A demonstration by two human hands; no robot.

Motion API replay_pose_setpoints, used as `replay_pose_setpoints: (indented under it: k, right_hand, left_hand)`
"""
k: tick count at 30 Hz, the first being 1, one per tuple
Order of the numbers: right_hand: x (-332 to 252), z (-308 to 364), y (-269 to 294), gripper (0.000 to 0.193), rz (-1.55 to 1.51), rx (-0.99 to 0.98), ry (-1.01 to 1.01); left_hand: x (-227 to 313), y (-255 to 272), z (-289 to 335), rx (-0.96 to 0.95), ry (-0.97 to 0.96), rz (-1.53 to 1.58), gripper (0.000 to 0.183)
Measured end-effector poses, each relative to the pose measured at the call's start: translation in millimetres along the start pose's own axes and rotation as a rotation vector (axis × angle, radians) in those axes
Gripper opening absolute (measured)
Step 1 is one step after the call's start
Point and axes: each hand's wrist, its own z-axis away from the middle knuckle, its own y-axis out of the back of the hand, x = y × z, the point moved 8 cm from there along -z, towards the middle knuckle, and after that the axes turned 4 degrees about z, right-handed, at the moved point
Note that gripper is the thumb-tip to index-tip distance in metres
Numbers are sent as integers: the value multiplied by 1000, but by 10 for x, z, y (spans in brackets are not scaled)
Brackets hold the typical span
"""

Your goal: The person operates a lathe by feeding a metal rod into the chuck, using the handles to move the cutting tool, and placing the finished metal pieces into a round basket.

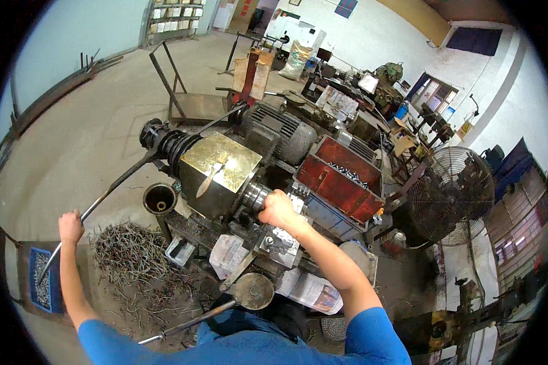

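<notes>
My left hand (71, 227) is wrapped round a long metal lever (112, 187), which slopes up to the left end of a small lathe. My right hand (278, 210) is closed at the front of the lathe's round steel spindle (254, 198); its fingertips and whatever they hold are hidden. Between the hands stands the oily, box-shaped headstock (216, 176), with a brush-like tool (209, 180) lying on its top. Below my right hand sits a metal tool block (279, 246) on the lathe's slide.
A red metal bin (341, 176) of small metal parts stands behind my right hand. Metal shavings (131, 255) are heaped on the floor, beside a blue crate (41, 278) of parts. A large fan (450, 198) stands at right. A round-ended lever (254, 291) lies near my body.
</notes>
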Motion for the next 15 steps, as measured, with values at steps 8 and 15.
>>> replay_pose_setpoints:
  k: [8,15]
  right_hand:
    - [-94,239,535,27,-93,54,47]
    - [430,1343,1044,38,-206,118,-174]
  left_hand:
    - [424,145,6,341,-71,517,21]
    - [2213,-1940,816,-564,-64,779,49]
